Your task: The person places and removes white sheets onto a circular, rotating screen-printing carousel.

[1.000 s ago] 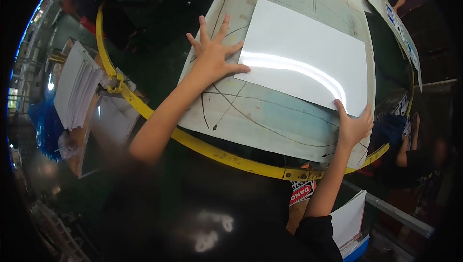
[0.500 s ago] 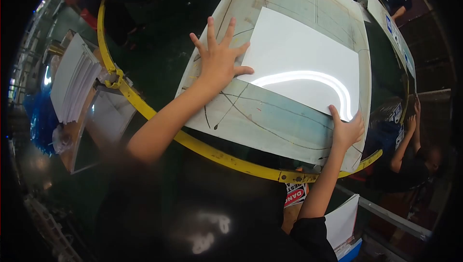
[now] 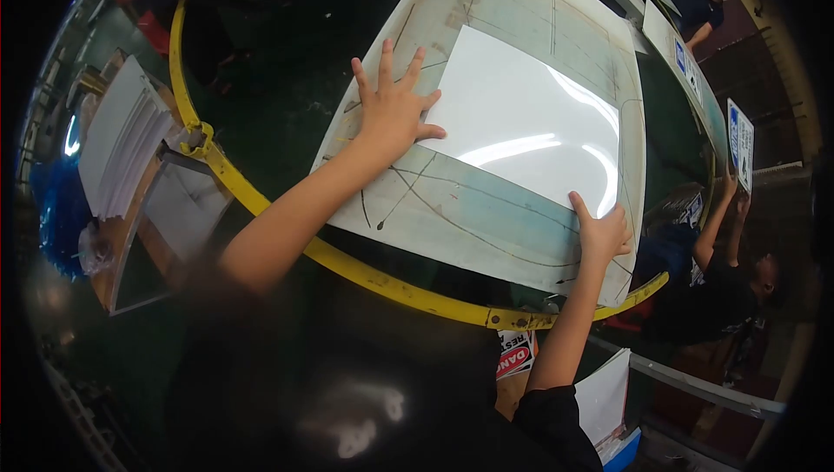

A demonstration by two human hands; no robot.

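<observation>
A glossy white sheet (image 3: 521, 107) lies on a pale board (image 3: 495, 220) marked with dark drawn lines. My left hand (image 3: 391, 107) rests flat on the board with its fingers spread, the thumb reaching the sheet's left edge. At the sheet's lower right corner is my right hand (image 3: 602, 230); its thumb is stretched out along the edge and its other fingers are bent and partly hidden. Bright light reflections cross the sheet's right half and lower edge.
A yellow curved rail (image 3: 373, 279) runs round the board's near side. Stacked white sheets (image 3: 126, 137) stand at left, more white sheets (image 3: 604, 394) at lower right. At right, one co-worker (image 3: 725, 294) raises a printed sign (image 3: 740, 143); another person (image 3: 698, 4) is farther back.
The view has shifted, so the board and sheet appear slightly further left. Reflections on the sheet changed shape. A printed sign now shows above the co-worker's hands. My hands keep nearly the same places.
</observation>
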